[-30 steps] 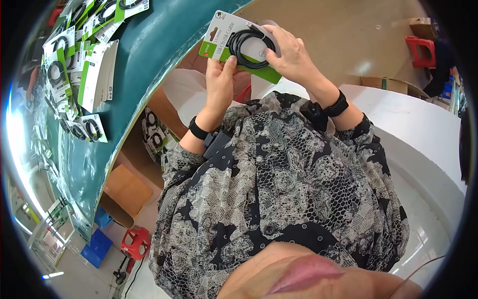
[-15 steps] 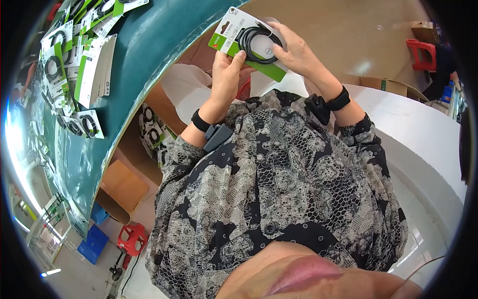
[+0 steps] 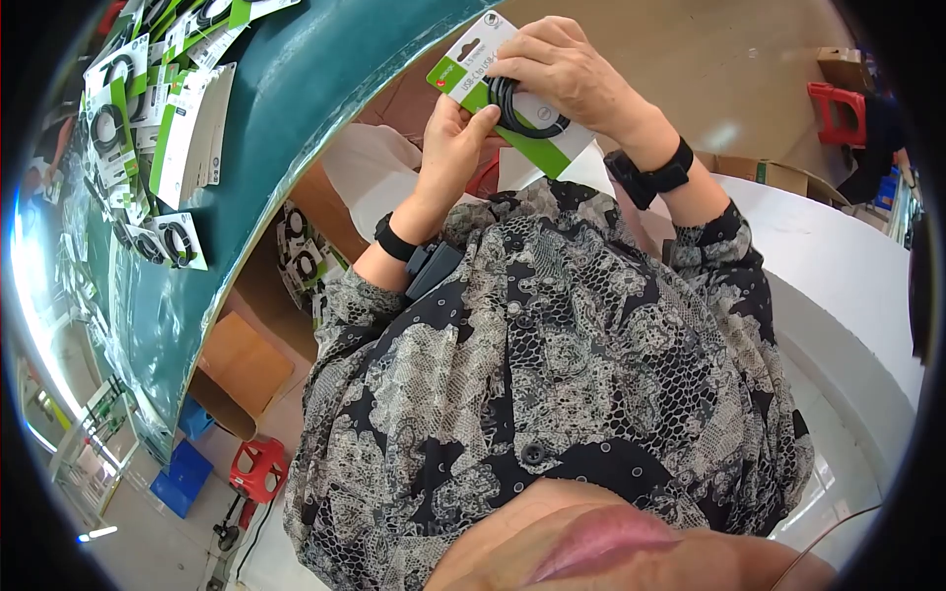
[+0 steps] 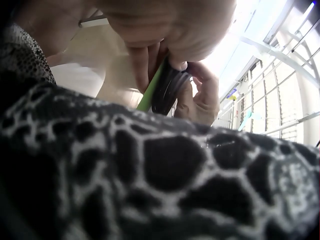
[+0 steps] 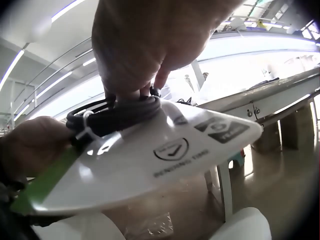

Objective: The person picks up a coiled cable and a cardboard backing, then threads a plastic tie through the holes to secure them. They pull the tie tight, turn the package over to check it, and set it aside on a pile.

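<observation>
A black coiled USB-C cable [image 3: 532,128] sits on a white and green printed backing card [image 3: 558,158], held up in front of the body. My left hand [image 3: 453,153] grips the card by its lower left edge, thumb on the front beside the coil. From above, my right hand [image 3: 579,84] reaches over the card, its fingers pinching the cable. In the right wrist view, those fingertips meet the coil [image 5: 120,119] near a plug end, and a white tie loops round the strands. The left wrist view shows the green card edge [image 4: 154,89] between the hands.
On the left, a teal tabletop [image 3: 266,118] bears many carded cables [image 3: 108,128] and a stack of cards [image 3: 192,143]. An open carton [image 3: 305,256] with more packs stands below its edge. A white curved surface [image 3: 788,231] lies to the right, with a red stool [image 3: 838,110] beyond.
My right hand has moved from the card's right edge over its front, its fingers now on the cable. The card has shifted slightly to the right with my left hand.
</observation>
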Tool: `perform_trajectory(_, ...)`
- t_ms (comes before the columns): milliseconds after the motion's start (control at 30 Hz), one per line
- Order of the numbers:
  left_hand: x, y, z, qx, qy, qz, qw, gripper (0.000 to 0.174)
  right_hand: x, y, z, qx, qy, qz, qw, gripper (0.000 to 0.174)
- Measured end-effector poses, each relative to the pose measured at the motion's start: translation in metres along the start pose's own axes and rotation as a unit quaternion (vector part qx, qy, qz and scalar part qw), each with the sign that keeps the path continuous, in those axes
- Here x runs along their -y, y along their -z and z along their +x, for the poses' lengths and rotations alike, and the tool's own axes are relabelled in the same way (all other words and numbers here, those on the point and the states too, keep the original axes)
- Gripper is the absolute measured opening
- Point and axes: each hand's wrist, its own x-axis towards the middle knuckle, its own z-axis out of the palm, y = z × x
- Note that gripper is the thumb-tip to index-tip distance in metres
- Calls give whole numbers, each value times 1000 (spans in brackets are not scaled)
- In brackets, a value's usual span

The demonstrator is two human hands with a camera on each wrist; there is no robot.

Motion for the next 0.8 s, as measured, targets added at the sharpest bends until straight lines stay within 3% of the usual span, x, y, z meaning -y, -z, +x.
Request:
perform_trajectory(100, 1, -3, -1, -10, -10, -10, 1000, 27, -23, -9, 4, -91, 199, -60, 974, 12)
perform_trajectory(267, 15, 2, 1, -2, 20, -11, 1000, 26, -17, -1, -1, -20, 177, -27, 984, 2)
perform_trajectory(367, 18, -1, 0, 4, 52, -55, 997, 24, -10, 0, -9, 196, 14, 64, 978, 29)
perform_trajectory(400, 19, 0, 1, 3, 53, -56, 997, 24, -8, 4, -12, 197, 14, 65, 978, 29)
perform_trajectory(500, 16, 9, 8, 3, 56, -56, 997, 24, 8, 33, -8, 78, -101, 74, 989, 50)
perform_trajectory(633, 19, 11, 8, -20, 44, -85, 995, 24, 17, 10, -45, 63, -114, 159, 979, 37)
perform_trajectory(800, 24, 12, 6, -10, 42, -95, 995, 24, 49, -7, -54, 104, -147, 91, 979, 30)
